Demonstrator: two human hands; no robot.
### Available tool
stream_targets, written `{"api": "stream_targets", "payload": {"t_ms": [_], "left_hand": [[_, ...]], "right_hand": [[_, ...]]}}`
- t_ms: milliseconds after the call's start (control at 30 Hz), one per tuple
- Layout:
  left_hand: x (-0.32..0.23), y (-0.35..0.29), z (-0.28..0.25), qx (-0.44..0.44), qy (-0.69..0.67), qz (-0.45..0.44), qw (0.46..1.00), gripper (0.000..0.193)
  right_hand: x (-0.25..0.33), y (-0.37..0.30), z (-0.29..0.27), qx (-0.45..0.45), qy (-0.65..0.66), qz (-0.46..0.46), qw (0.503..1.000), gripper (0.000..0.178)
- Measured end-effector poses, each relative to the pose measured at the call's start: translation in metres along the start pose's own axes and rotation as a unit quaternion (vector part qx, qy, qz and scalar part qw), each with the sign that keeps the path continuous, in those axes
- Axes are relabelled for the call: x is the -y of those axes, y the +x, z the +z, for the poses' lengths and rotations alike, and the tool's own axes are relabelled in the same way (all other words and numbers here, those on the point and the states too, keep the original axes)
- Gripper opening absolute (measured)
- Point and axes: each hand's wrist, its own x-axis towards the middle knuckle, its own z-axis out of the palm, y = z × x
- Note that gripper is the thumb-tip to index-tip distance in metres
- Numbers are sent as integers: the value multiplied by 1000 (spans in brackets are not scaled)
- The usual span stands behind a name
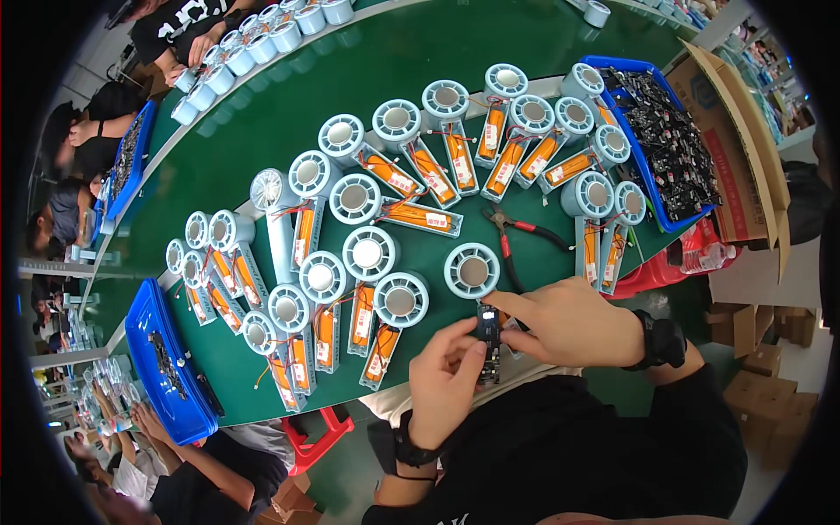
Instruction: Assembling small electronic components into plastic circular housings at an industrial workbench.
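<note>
A light-blue handheld-fan housing [472, 270] with a round ribbed head lies at the table's near edge, its lower part hidden by my hands. Below the head, a narrow black circuit board [489, 337] sits in line with it. My left hand [444, 372] pinches the board's left side between thumb and curled fingers. From the right, my right hand [573, 328] sets its index fingertip at the board's upper end, with the thumb along its right side. Pliers with red-and-black handles [516, 236] lie open just beyond the right hand.
Several similar housings [401, 300] with orange-wrapped batteries and thin wires spread across the green table [289, 114]. A blue tray [700, 214] heaped with black boards stands at right, beside a cardboard box [739, 149]. Another blue tray [144, 350] sits at left. Other people work along the left.
</note>
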Motion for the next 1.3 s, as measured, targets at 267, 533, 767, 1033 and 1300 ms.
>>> {"api": "stream_targets", "payload": {"t_ms": [267,533,767,1033,1300], "left_hand": [[19,4,35,-97,-137,81,983,24],[29,6,56,-109,-122,142,976,23],[13,6,49,-27,-196,8,980,28],[6,3,40,21,-129,-79,988,24],[-8,15,29,39,69,-50,996,19]], "right_hand": [[-6,-8,31,-244,225,53,942,28],[-14,5,55,-276,279,15,920,21],[-29,15,61,-335,215,-64,915,24],[-31,21,65,-335,204,-78,916,25],[-20,18,55,-279,234,-9,931,33]]}}
